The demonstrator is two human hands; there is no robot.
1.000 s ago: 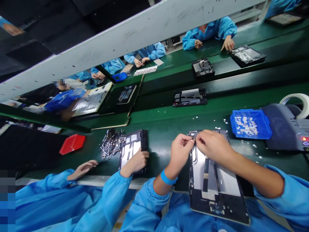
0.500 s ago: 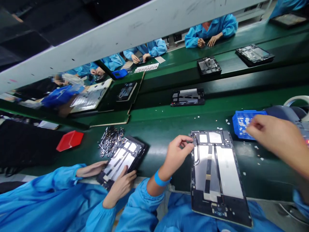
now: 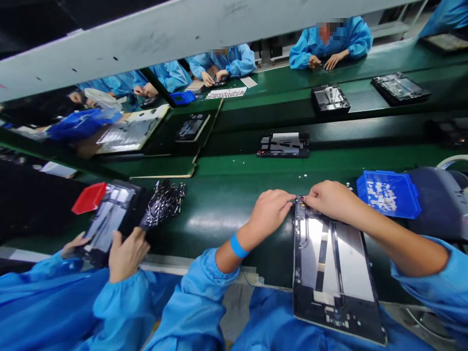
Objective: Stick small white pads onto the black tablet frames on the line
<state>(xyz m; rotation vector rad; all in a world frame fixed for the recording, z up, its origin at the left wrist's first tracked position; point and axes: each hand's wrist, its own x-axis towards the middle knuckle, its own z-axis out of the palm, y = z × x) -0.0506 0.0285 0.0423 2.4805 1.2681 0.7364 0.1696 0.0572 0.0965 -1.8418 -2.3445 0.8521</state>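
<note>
1. Back from the blue tray [image 3: 389, 193], the right hand [image 3: 331, 200] has returned to the far left corner of the tablet chassis [image 3: 334, 265], where half a second ago only the left hand [image 3: 270, 210] was.
2. Head view: both hands meet at that corner, fingers curled, tips pressed together on a small part too tiny to make out; the left wrist wears a blue band [image 3: 238, 245].
3. The chassis lies open-side up under the hands, its near end overhanging the green surface [image 3: 226, 204].
4. Right of the right hand sits the blue tray beside a grey machine [image 3: 442, 204].
5. Left of the left hand, a co-worker's hand [image 3: 126, 256] holds another chassis [image 3: 109, 214] near a pile of metal parts [image 3: 164, 202] and a red tray [image 3: 88, 198].
</note>
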